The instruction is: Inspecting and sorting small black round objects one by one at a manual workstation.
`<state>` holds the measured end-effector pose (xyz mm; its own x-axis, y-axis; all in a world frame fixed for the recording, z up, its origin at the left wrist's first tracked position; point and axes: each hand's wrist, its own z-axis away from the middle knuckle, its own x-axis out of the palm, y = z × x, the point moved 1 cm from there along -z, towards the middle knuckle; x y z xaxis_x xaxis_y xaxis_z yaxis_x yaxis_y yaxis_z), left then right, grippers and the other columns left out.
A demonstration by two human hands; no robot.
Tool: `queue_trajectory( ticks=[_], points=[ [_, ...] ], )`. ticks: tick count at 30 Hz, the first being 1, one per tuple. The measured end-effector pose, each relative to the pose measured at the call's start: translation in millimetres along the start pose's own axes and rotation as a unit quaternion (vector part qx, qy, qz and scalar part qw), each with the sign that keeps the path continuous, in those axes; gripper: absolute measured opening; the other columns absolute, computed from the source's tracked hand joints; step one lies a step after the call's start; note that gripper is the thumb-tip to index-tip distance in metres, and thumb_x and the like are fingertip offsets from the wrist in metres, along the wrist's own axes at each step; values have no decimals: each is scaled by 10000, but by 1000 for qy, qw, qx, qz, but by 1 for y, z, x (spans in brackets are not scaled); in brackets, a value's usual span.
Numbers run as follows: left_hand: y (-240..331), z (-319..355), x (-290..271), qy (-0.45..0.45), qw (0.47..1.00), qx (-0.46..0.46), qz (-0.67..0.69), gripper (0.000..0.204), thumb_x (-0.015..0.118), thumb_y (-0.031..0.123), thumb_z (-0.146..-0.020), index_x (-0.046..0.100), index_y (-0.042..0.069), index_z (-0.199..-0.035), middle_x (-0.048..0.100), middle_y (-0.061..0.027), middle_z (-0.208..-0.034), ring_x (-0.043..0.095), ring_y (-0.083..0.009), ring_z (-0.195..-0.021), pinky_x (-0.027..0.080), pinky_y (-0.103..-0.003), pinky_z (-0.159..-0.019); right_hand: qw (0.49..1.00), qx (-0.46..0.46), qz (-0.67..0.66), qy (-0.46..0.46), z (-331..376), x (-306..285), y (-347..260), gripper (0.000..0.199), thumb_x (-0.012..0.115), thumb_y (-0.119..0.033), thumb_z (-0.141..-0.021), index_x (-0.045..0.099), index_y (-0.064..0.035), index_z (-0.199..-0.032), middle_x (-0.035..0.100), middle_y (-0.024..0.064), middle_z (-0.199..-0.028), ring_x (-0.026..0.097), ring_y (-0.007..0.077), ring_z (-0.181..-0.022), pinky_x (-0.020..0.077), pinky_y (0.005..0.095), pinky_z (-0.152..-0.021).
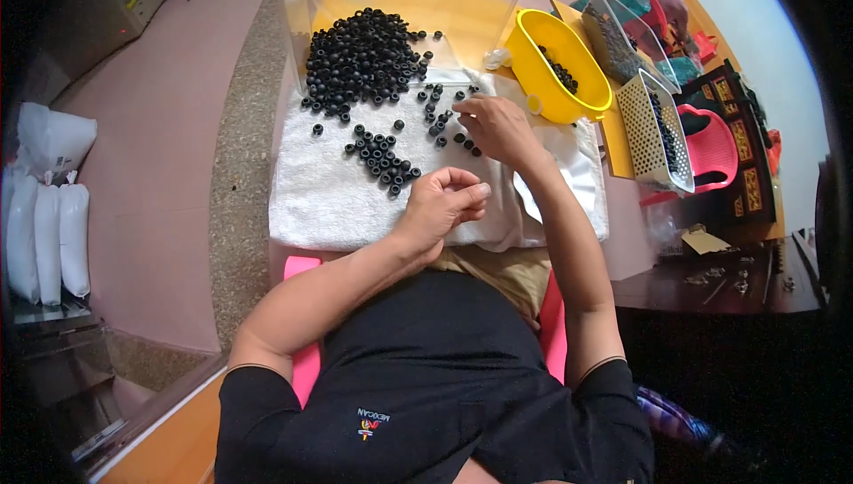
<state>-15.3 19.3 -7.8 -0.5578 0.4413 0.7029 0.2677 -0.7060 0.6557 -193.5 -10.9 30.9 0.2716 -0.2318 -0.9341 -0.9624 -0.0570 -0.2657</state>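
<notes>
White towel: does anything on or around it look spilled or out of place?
Nothing plainly stands out. A few black pieces lie scattered near the right hand, apart from the large pile and smaller cluster, with no visible damage.

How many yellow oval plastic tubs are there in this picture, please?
1: the yellow oval plastic tub is beyond the bare right hand, to its right, with small round black pieces inside. Others might be hidden behind things.
</notes>
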Motion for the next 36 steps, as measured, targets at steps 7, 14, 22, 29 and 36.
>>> queue_trajectory(
  ticks=[7, 14, 22, 29, 36],
  points=[
    [2, 0, 1, 0, 1000, 8, 11, 140, 695, 81, -869, 593, 43, -956, 653, -39, -851, 635, -110, -757, 563, -262, -712, 994, -12, 41, -101, -21, 9, 0, 211, 595, -123, -811, 712, -93, -983, 668, 154, -949, 636, 342, -930, 503, 432, -801],
    [5, 1, 1, 1, 1000, 11, 6, 136, 696, 77, -868, 591, 44, -946, 653, -39, -848, 631, -106, -754, 562, -259, -709, 991, 29, 30, -130, -22, 12, 3, 218, 569, -89, -762, 706, -53, -927, 671, 179, -953, 643, 366, -906, 504, 440, -793],
    [6, -2, 0, 4, 1000, 14, 7, 130, 692, 86, -873, 601, 45, -957, 655, -35, -850, 628, -101, -749, 561, -258, -702, 973, 24, -231, 7, 20, 3, 15, 176, 649, -27, -795, 692, 6, -963, 677, 125, -877, 657, 251, -824, 519, 352, -724],
    [8, 0, -1, -5, 1000, 21, -3, 193, 674, 102, -885, 609, 22, -1049, 652, -31, -886, 628, -102, -791, 555, -265, -746, 822, 135, -553, -18, 57, -11, -8, 115, 691, 63, -781, 698, 22, -888, 659, 70, -902, 624, 130, -835, 514, 259, -767],
    [10, -1, -2, -33, 999, 14, -16, 236, 661, 97, -892, 612, 11, -1106, 652, -42, -984, 632, -118, -852, 556, -273, -777, 825, 99, -556, -32, 67, -17, -16, 94, 712, 25, -812, 690, 37, -903, 667, 70, -905, 632, 115, -824, 520, 245, -735]
  ],
)
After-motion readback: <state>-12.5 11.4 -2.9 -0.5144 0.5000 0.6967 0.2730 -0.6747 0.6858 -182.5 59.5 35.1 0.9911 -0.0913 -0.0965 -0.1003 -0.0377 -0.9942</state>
